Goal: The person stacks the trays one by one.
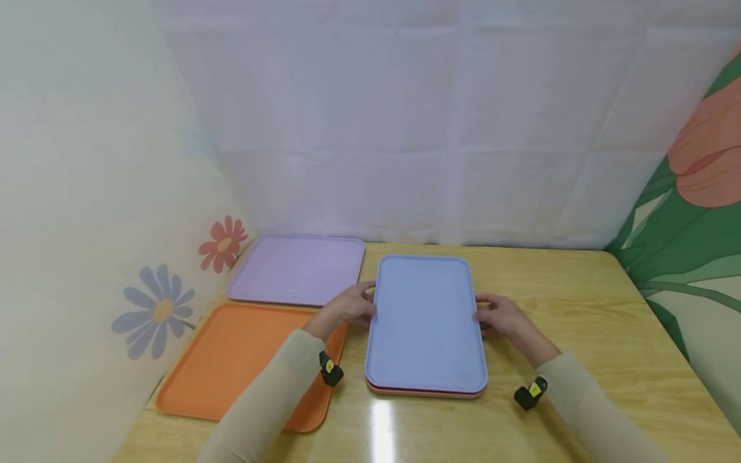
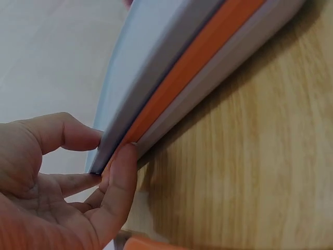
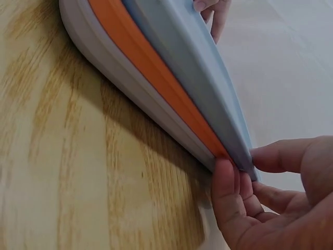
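Observation:
A light blue tray (image 1: 427, 325) tops a stack in the middle of the table. Under it, in the left wrist view, run the edges of an orange tray (image 2: 182, 67) and a pale greyish tray (image 2: 208, 78). My left hand (image 1: 354, 303) pinches the blue tray's left edge, thumb at the upper rim and a finger beneath it; other fingertips (image 2: 125, 156) rest against the lower trays' sides. Across from it, my right hand (image 1: 505, 316) pinches the right edge the same way, with fingertips (image 3: 225, 174) at the orange tray's side.
Left of the stack, a larger orange tray (image 1: 231, 360) lies partly under my left forearm. Behind that is a light purple tray (image 1: 301, 267), near the back edge. A white cloth (image 1: 405, 128) hangs behind the wooden table (image 1: 579, 308); flower-printed walls flank both sides.

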